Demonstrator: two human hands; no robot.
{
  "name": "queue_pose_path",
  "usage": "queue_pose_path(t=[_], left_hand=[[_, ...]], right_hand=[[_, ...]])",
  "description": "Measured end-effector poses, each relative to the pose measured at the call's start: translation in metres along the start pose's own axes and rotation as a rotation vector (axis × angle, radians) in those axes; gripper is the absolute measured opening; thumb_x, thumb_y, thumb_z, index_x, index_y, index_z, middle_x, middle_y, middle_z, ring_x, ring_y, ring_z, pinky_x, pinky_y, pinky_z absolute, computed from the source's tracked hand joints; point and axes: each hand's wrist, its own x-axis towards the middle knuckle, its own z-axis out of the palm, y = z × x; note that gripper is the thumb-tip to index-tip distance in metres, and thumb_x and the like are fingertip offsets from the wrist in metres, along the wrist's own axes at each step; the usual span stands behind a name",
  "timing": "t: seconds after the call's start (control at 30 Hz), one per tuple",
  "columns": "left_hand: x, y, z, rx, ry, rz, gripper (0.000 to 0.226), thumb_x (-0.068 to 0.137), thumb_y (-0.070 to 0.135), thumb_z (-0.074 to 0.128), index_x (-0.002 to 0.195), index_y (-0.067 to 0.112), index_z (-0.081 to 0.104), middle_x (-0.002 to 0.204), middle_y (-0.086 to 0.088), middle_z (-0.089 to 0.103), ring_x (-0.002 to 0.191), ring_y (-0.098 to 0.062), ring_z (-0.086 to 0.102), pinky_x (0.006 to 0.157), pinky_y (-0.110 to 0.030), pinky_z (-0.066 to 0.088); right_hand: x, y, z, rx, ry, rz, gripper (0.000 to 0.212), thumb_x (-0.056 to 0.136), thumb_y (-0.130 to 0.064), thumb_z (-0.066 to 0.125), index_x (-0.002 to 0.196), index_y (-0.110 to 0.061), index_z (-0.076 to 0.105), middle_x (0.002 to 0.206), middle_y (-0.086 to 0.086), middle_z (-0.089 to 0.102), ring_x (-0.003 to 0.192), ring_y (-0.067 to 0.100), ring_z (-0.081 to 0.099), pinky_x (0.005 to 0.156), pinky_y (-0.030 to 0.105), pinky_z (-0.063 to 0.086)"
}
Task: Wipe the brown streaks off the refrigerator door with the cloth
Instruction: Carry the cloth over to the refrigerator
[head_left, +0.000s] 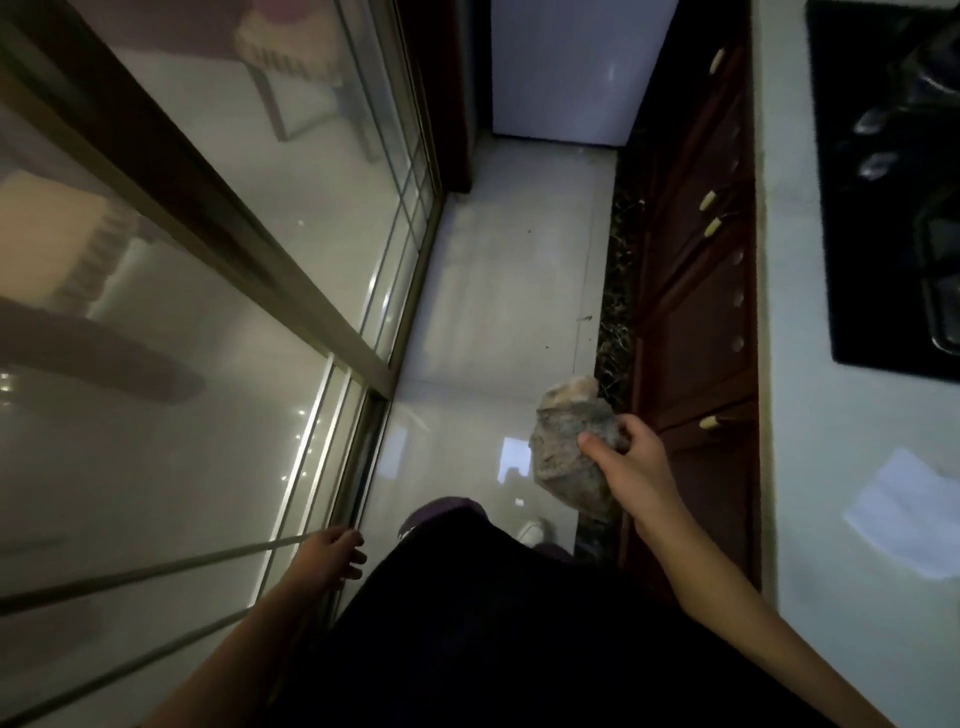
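Glass panels of a sliding door (197, 291) fill the left side of the view, their metal frame running diagonally down toward the floor. Pale glossy floor tiles (509, 270) stretch along a narrow passage between the door and a row of dark wooden cabinets (696, 270) fitted with small light handles. A white countertop (831, 467) is seen above the cabinets on the right, with a black stove (893, 182) set into it near the top corner. At the far end of the passage the white refrigerator door (571, 67) is seen standing upright, well apart from both hands; brown streaks cannot be made out on it at this range. Dark clothing on the person's body is seen at the bottom centre.

The cloth (571, 447), grey and crumpled with a paler patch at its top, is held bunched in the right hand (628, 467), whose fingers and thumb are closed around it, beside the cabinet fronts. The left hand (332, 556) is held low next to the door frame with its fingers loosely curled and nothing in it.
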Motion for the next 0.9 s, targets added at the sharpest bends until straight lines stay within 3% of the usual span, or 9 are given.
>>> queue_pose_path(t=[0.07,0.13,0.3,0.47,0.67,0.77,0.9], left_hand=[[0.009,0.025,-0.003,-0.049,0.01,-0.016,0.019,0.099,0.005,0.049,0.087,-0.001,0.062,0.061,-0.008,0.057,0.039,-0.014,0.05,0.041,-0.016,0.033],[0.022,0.058,-0.007,-0.084,0.013,-0.019,0.019,0.101,0.003,0.047,0.09,-0.005,0.061,0.067,-0.014,0.056,0.05,-0.021,0.05,0.035,-0.017,0.038],[0.077,0.17,-0.018,-0.081,-0.02,0.034,0.018,0.101,0.0,0.045,0.092,-0.008,0.058,0.071,-0.018,0.054,0.057,-0.025,0.048,0.033,-0.015,0.04],[0.139,0.321,-0.029,0.083,-0.127,0.191,0.02,0.102,0.002,0.044,0.087,-0.002,0.056,0.072,-0.015,0.052,0.058,-0.022,0.047,0.035,-0.011,0.039],[0.196,0.504,-0.029,0.175,-0.137,0.355,0.019,0.099,0.005,0.048,0.089,-0.001,0.063,0.08,-0.018,0.062,0.061,-0.027,0.055,0.038,-0.012,0.04],[0.22,0.57,-0.021,0.207,-0.135,0.39,0.022,0.099,0.007,0.048,0.082,0.004,0.062,0.079,-0.015,0.064,0.061,-0.026,0.057,0.04,-0.011,0.039],[0.249,0.623,-0.017,0.171,-0.085,0.329,0.019,0.099,0.003,0.047,0.091,-0.003,0.062,0.083,-0.022,0.062,0.06,-0.026,0.055,0.037,-0.012,0.039]], right_hand=[[0.036,-0.029,0.005,-0.004,-0.02,-0.02,0.019,0.088,-0.021,0.079,0.102,-0.017,0.067,0.094,-0.001,0.074,0.084,0.014,0.072,0.071,0.032,0.059],[0.073,-0.053,0.009,0.004,-0.043,-0.029,0.019,0.088,-0.02,0.079,0.102,-0.017,0.067,0.091,-0.003,0.074,0.079,0.01,0.073,0.062,0.023,0.058],[0.159,-0.11,0.016,0.043,-0.001,-0.003,0.016,0.088,-0.016,0.078,0.098,-0.021,0.066,0.082,-0.009,0.074,0.069,-0.001,0.071,0.051,0.011,0.051],[0.227,-0.162,0.006,0.081,0.142,0.035,0.014,0.088,-0.015,0.078,0.097,-0.018,0.067,0.092,-0.002,0.073,0.08,0.008,0.071,0.066,0.023,0.056],[0.313,-0.214,-0.02,0.084,0.237,0.067,0.013,0.087,-0.019,0.078,0.096,-0.019,0.068,0.096,0.003,0.074,0.093,0.02,0.071,0.081,0.04,0.06],[0.369,-0.238,-0.03,0.092,0.253,0.07,0.015,0.087,-0.018,0.078,0.098,-0.016,0.068,0.099,0.008,0.073,0.095,0.025,0.071,0.089,0.05,0.06],[0.451,-0.279,-0.039,0.084,0.207,0.06,0.017,0.087,-0.016,0.078,0.1,-0.014,0.068,0.1,0.008,0.073,0.097,0.027,0.07,0.092,0.052,0.058]])
